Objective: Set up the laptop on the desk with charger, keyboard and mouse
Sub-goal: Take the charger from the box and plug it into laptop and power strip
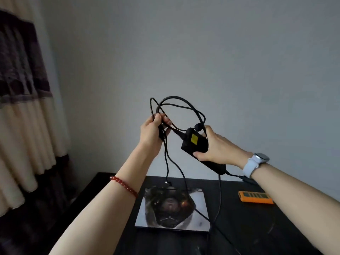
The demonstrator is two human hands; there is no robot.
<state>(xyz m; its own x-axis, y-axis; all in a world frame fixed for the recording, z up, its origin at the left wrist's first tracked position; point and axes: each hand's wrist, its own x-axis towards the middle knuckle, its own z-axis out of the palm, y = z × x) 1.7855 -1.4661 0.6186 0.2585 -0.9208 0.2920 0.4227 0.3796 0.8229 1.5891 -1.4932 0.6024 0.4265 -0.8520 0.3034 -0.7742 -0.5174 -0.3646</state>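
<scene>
A closed laptop (173,208) with a printed picture on its lid lies flat on the dark desk (257,227). Above it, my right hand (219,146) grips the black charger brick (195,143), which has a yellow label. My left hand (152,129) holds a bundle of the charger's black cable (182,105), looped in the air between both hands. Loose cable ends hang down from my left hand to the laptop lid, one ending in a plug (167,182). Another cable runs from the brick down over the desk. No keyboard or mouse is in view.
An orange power strip (255,197) lies on the desk at the right, under my right forearm. A curtain (24,107) hangs at the left, and a plain wall stands behind the desk. The desk's left edge runs close to the laptop.
</scene>
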